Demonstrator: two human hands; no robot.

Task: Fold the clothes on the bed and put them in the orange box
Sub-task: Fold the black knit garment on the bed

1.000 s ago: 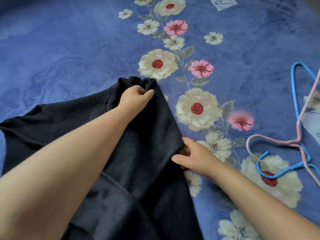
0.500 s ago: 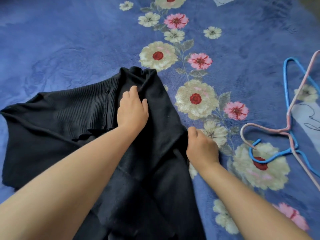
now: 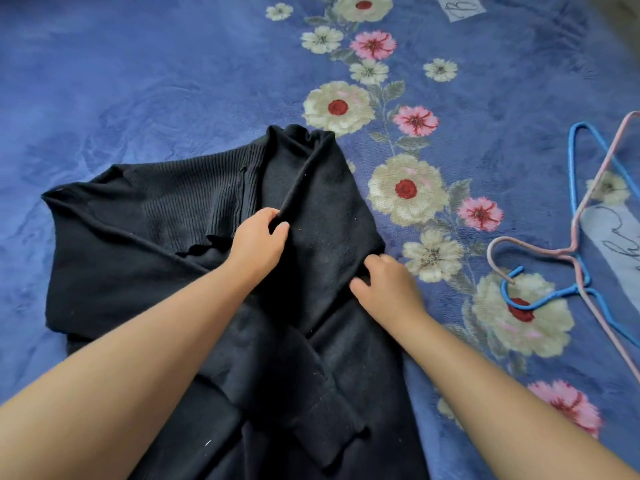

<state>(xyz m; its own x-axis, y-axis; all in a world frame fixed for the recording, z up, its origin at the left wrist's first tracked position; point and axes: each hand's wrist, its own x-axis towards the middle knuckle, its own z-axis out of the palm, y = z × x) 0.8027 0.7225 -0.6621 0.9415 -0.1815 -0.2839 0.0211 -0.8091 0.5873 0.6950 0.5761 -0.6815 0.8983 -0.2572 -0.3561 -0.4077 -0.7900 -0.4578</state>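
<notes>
Black sweater [image 3: 322, 216] lies rumpled, left hand [image 3: 256, 244] pinching a fold, right hand [image 3: 384, 289] gripping its edge.

- A blue blanket [image 3: 138, 81] fills the frame, with a band of cream, pink and red flowers [image 3: 407, 194] running down right of centre.
- At the right edge lie a blue hanger [image 3: 577, 157] and a pink hanger [image 3: 573, 237], crossing and touching.
- A pale label [image 3: 462, 6] with writing sits at the top.
</notes>
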